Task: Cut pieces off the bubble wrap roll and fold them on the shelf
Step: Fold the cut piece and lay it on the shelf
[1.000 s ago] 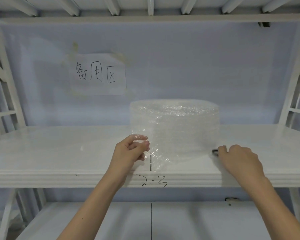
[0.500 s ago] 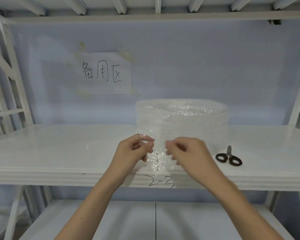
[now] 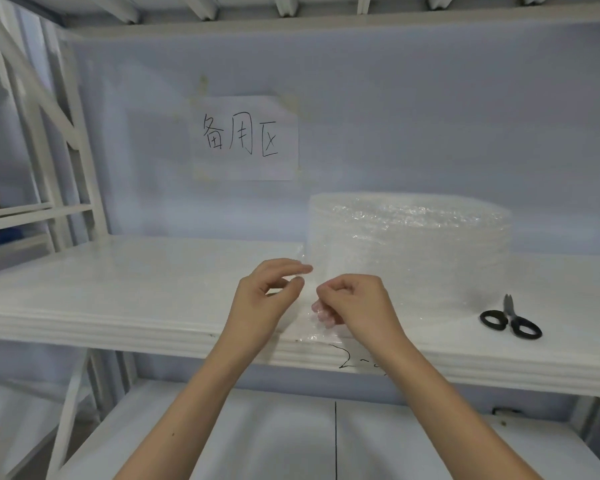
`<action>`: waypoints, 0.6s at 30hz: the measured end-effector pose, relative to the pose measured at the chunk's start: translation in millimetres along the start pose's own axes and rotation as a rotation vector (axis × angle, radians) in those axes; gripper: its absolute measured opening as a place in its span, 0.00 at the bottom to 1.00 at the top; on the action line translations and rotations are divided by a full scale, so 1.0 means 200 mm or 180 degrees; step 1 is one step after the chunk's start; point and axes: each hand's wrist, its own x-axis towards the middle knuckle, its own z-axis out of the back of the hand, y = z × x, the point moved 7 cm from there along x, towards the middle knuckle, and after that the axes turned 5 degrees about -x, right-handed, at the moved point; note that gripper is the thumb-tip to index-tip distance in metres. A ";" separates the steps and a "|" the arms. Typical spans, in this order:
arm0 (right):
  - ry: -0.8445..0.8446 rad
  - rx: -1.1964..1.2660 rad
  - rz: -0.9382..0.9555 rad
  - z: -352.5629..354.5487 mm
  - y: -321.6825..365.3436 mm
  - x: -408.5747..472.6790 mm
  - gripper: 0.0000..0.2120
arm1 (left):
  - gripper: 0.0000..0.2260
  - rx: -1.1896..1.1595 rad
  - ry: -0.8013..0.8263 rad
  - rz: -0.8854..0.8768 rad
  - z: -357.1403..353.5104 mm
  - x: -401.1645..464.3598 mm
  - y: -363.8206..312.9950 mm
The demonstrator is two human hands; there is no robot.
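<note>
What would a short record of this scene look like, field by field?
Setting: white shelf
Roll: bubble wrap roll standing upright on the shelf
Left hand: pinches the loose wrap edge
Right hand: fingers curled round the same edge
Scissors: black-handled, lying to the right of the roll, untouched
Sign: paper sign with handwriting on the back wall

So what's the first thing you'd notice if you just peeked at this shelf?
Probably the big shiny bubble wrap roll standing upright on the white shelf, right of the middle. In front of it, the left hand and the right hand pinch its loose clear end near the shelf's front edge. Black-handled scissors lie to the right, and a handwritten paper sign hangs on the wall behind.
</note>
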 end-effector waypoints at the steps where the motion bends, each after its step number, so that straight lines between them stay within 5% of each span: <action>1: 0.0012 0.0116 -0.0001 -0.01 0.00 0.01 0.06 | 0.13 0.0016 0.0037 -0.0035 0.01 0.00 -0.01; 7: 0.0150 0.0935 -0.0076 -0.07 0.01 0.03 0.05 | 0.14 -0.0212 0.0250 0.0167 0.05 -0.02 0.04; 18: 0.0340 0.1136 -0.0124 -0.10 -0.02 0.03 0.08 | 0.09 -0.0759 0.0048 0.0544 0.07 -0.02 0.09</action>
